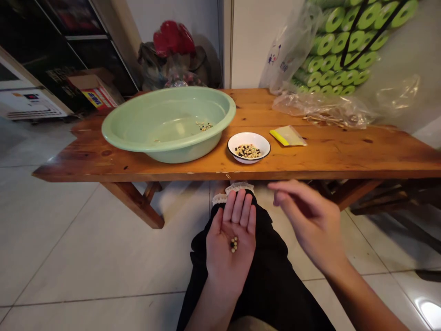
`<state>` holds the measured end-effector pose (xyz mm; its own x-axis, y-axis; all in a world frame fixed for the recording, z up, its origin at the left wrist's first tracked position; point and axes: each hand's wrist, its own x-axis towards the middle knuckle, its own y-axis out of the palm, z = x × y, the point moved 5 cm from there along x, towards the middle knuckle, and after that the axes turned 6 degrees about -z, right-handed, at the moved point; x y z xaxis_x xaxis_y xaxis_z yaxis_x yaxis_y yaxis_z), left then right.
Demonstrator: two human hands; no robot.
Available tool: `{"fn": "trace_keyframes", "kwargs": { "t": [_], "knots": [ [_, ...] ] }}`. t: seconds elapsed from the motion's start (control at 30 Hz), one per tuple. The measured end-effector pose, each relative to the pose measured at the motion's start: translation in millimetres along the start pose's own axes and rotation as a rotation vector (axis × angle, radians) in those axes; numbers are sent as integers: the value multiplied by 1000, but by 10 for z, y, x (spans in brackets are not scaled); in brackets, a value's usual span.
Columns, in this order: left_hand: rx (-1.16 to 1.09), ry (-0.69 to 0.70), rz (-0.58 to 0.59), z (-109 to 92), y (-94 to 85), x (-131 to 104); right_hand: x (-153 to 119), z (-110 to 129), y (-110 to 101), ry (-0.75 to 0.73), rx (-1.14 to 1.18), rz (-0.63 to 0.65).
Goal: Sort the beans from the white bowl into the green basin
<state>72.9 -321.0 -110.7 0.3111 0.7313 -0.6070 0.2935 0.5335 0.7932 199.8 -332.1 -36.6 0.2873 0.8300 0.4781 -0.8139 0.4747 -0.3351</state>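
Palm up over my lap, my left hand (229,232) carries a few small beads (234,244), pale yellow and dark, in its hollow; its fingers are stretched forward. To its right, my right hand (305,214) hangs in the air just in front of the table edge, thumb and forefinger drawn close together; whether a bead sits between them cannot be made out. Beyond the hands, a white dark-rimmed bowl (234,139) contains many mixed beads (248,151). A large green basin (168,146) stands left of the bowl, with more beads (204,126) lying inside it.
The wooden table (292,172) runs across the view. A small clear packet with a yellow strip (288,136) lies right of the bowl. Farther back are a plastic bag (330,108) and green rolls (341,46). A cardboard box (98,87) is at the left.
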Motion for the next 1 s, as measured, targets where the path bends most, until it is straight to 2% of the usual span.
{"fn": "trace_keyframes", "kwargs": {
  "t": [0.1,0.17,0.27,0.4,0.67,0.83,1.0],
  "knots": [
    [39,-5,41,72,-21,-15,-375,77,60,-35,-16,194],
    [62,5,94,101,-41,-29,-525,113,94,-110,-40,230],
    [74,28,169,120,-83,-65,-658,157,125,-213,-113,215],
    [110,45,245,146,-116,-130,-783,173,134,-237,-241,152],
    [143,49,271,203,-165,-184,-912,181,142,-219,-287,167],
    [126,57,309,206,-178,-179,-925,183,147,-194,-313,111],
    [134,51,283,192,-175,-180,-963,200,182,-143,-308,38]
  ]
}}
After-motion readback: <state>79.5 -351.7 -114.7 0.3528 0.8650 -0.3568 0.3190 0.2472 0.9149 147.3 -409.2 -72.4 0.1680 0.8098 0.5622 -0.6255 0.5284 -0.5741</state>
